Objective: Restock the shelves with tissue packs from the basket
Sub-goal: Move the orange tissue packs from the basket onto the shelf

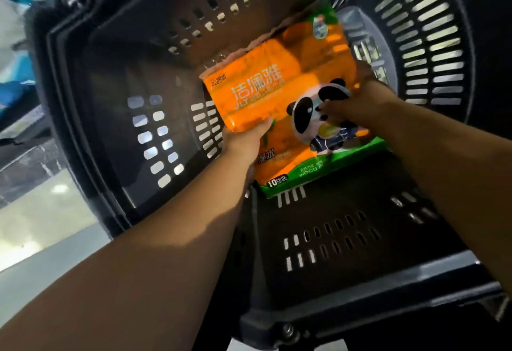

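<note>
Head view: inside the basket (116, 128), the left hand (246, 142) holds the pack (263, 87) by its side and the right hand (352, 109) pinches its top. The shiny wrap could slip, so the pack may drop.

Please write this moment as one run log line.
phase: pickup | left hand: grips tissue pack edge | right hand: grips its top | location: inside basket

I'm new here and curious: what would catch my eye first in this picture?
The bright orange tissue pack, printed with a panda, stands out in the middle of a dark slotted basket. Two bare arms reach in: the left hand grips the pack's left edge, and the right hand pinches its wrapper by the panda.
</note>
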The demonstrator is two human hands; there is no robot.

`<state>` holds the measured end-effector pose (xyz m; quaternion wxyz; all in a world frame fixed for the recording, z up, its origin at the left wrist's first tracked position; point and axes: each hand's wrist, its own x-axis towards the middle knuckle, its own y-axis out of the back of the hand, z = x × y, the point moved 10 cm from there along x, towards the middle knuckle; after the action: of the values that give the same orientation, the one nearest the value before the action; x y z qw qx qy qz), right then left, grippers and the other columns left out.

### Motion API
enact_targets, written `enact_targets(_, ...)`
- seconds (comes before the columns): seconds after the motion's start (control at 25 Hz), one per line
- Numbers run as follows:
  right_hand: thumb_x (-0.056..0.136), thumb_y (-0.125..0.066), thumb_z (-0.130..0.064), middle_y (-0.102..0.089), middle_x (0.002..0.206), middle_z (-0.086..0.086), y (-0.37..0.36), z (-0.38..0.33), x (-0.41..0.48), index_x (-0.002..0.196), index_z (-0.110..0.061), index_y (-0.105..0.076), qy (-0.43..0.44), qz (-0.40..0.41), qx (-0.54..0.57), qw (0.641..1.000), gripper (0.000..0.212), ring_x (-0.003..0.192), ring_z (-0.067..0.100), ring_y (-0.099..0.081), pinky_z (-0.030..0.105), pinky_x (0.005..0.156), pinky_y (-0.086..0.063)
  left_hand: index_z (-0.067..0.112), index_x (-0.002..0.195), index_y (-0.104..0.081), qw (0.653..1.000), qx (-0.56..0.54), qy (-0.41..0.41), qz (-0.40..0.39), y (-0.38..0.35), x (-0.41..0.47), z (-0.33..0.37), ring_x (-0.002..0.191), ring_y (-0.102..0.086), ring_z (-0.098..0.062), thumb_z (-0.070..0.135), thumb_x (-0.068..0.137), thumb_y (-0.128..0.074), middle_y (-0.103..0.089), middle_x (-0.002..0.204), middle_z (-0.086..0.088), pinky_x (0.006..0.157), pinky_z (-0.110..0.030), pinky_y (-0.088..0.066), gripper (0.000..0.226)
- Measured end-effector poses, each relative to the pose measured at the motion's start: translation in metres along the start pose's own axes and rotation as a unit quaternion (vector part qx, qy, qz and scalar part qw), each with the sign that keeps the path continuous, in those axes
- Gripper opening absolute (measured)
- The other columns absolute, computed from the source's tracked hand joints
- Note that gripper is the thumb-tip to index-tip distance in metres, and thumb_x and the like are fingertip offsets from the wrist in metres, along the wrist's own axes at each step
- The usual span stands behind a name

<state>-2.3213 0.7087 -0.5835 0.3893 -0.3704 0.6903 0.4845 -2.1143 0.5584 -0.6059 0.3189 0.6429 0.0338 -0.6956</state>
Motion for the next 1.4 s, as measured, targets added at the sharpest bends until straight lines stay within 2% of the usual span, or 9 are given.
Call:
enact_targets(0.12,0.078,-0.078,-0.031,-0.054,0.104,0.003,0.007,-0.013,-0.018,0.128,-0.020,-0.041,0.047,0.026,-0.001,0.999,0.063,0.089,0.022,-0.058,0.032,0.066,-0.051,0.023,0.140,-0.040,0.998,-0.042,0.031,0.024,0.012,-0.014,0.001,0.132,-0.043,-0.032,0.048,0.077,-0.074,-0.048,0.140,-0.007,0.103,-0.047,-0.037,0.076)
enact_targets(0.2,0.076,-0.079,-0.031,-0.053,0.109,0.001,0.007,-0.014,-0.028,0.135,-0.024,-0.035,0.055,0.034,0.014,0.998,0.074,0.096,0.024,-0.056,0.034,0.073,-0.050,0.025,0.140,-0.039,0.996,-0.071,0.046,0.036,0.021,-0.024,0.000,0.132,-0.041,-0.032,0.046,0.076,-0.077,-0.048,0.141,-0.007,0.105,-0.051,-0.034,0.077)
enact_targets(0.36,0.074,-0.079,-0.032,-0.054,0.121,0.008,0.015,-0.013,-0.049,0.134,-0.035,-0.032,0.038,0.057,0.065,0.996,0.076,0.107,0.033,-0.057,0.049,0.083,-0.055,0.028,0.138,-0.039,0.992,-0.108,0.050,0.034,0.033,-0.045,-0.001,0.129,-0.045,-0.031,0.043,0.073,-0.081,-0.051,0.136,-0.005,0.103,-0.053,-0.035,0.079)
enact_targets(0.48,0.075,-0.079,-0.031,-0.053,0.121,0.006,0.025,-0.011,-0.070,0.134,-0.034,-0.031,0.020,0.066,0.087,0.994,0.076,0.106,0.031,-0.056,0.048,0.084,-0.055,0.029,0.138,-0.037,0.992,-0.114,0.055,0.020,0.036,-0.068,0.005,0.125,-0.047,-0.031,0.042,0.073,-0.081,-0.053,0.133,-0.004,0.101,-0.052,-0.037,0.079)
enact_targets(0.68,0.070,-0.083,-0.034,-0.057,0.117,0.006,0.050,-0.014,-0.126,0.132,-0.030,-0.035,0.018,0.079,0.135,0.987,0.078,0.104,0.031,-0.059,0.050,0.086,-0.054,0.029,0.136,-0.033,0.995,-0.099,0.015,0.005,0.059,-0.124,0.023,0.109,-0.050,-0.023,0.044,0.074,-0.080,-0.055,0.118,0.000,0.100,-0.053,-0.041,0.079)
enact_targets(0.88,0.073,-0.082,-0.031,-0.054,0.118,0.000,0.074,-0.025,-0.213,0.139,-0.030,-0.031,0.023,0.073,0.184,0.980,0.083,0.109,0.027,-0.056,0.048,0.093,-0.051,0.034,0.130,-0.045,0.992,-0.115,-0.048,-0.028,0.097,-0.209,0.048,0.103,-0.066,-0.024,0.054,0.049,-0.087,-0.069,0.112,0.002,0.091,-0.054,-0.051,0.093)
enact_targets(1.08,0.080,-0.078,-0.032,-0.051,0.124,0.002,0.112,-0.056,-0.311,0.145,-0.023,-0.025,0.049,0.086,0.183,0.978,0.084,0.110,0.023,-0.052,0.035,0.087,-0.045,0.033,0.129,-0.051,0.982,-0.140,-0.106,-0.071,0.141,-0.297,0.074,0.102,-0.069,-0.027,0.060,0.040,-0.092,-0.071,0.114,0.000,0.087,-0.057,-0.053,0.102)
enact_targets(1.24,0.066,-0.084,-0.032,-0.062,0.118,-0.006,0.146,-0.084,-0.388,0.131,-0.033,-0.039,0.106,0.085,0.245,0.960,0.079,0.106,0.019,-0.061,0.045,0.095,-0.050,0.037,0.126,-0.049,0.973,-0.145,-0.163,-0.072,0.187,-0.386,0.113,0.105,-0.067,-0.022,0.042,0.067,-0.083,-0.069,0.116,0.005,0.091,-0.051,-0.053,0.068)
enact_targets(1.4,0.074,-0.079,-0.010,-0.066,0.113,-0.005,0.191,-0.110,-0.456,0.122,-0.035,-0.045,0.173,0.085,0.291,0.937,0.064,0.104,0.019,-0.065,0.051,0.094,-0.051,0.038,0.133,-0.047,0.957,-0.119,-0.251,-0.086,0.223,-0.472,0.151,0.105,-0.065,-0.012,0.039,0.083,-0.073,-0.067,0.116,0.014,0.086,-0.036,-0.053,0.056)
